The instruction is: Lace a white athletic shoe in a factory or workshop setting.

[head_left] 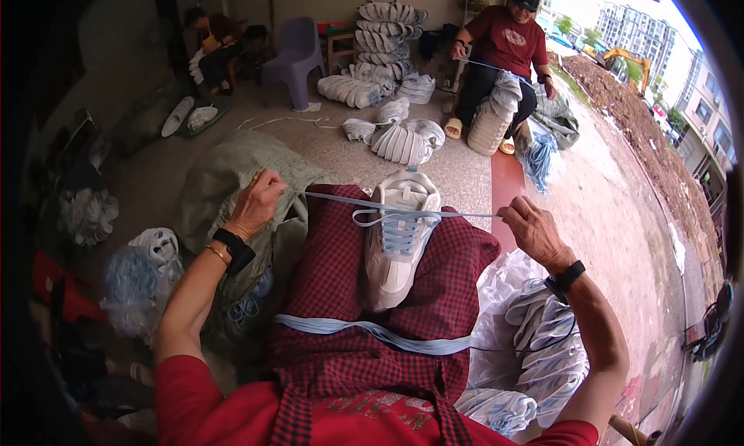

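Observation:
A white sneaker rests between my knees, its toe toward me, with a light-blue shoelace threaded through its eyelets. My left hand is closed on one end of the lace, out to the left. On the opposite side my right hand pinches the other end. The lace is stretched nearly straight between both hands across the shoe's upper part, with a loop hanging left of the tongue. A bundle of light-blue laces lies across the checked apron on my lap.
White shoe uppers are heaped on plastic at my right. A green sack and bagged shoes stand at my left. Ahead are stacked uppers, a purple chair and a seated co-worker pulling a lace. Another person sits far left.

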`<state>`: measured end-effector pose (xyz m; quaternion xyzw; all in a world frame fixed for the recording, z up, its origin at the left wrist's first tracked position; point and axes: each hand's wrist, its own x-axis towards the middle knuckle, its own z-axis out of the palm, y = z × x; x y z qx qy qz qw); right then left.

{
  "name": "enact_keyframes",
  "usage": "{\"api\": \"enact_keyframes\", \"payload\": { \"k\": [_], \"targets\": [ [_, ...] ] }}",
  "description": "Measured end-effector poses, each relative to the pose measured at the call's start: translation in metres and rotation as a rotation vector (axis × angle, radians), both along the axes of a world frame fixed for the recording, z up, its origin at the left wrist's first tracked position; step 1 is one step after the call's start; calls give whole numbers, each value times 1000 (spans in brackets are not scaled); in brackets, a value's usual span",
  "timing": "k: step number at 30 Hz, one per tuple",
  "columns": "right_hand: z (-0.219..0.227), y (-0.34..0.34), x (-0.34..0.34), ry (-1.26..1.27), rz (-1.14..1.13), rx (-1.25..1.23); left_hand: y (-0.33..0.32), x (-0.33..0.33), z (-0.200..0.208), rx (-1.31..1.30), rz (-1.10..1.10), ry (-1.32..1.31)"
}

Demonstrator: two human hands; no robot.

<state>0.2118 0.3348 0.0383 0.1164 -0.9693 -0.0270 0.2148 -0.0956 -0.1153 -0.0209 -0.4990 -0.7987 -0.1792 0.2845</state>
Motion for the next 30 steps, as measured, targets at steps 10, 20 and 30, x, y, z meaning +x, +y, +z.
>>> {"api": "enact_keyframes", "payload": {
  "k": [10, 20, 30],
  "targets": [
    [25, -2, 16, 397, -368, 0, 100, 24, 25, 333, -101, -201],
    [-22, -92, -62, 243, 158, -1567, 197, 89, 59, -100, -496, -538],
    [-56, -108, -68, 37, 96, -1640, 193, 88, 58, -144, -487, -774]
  ]
}}
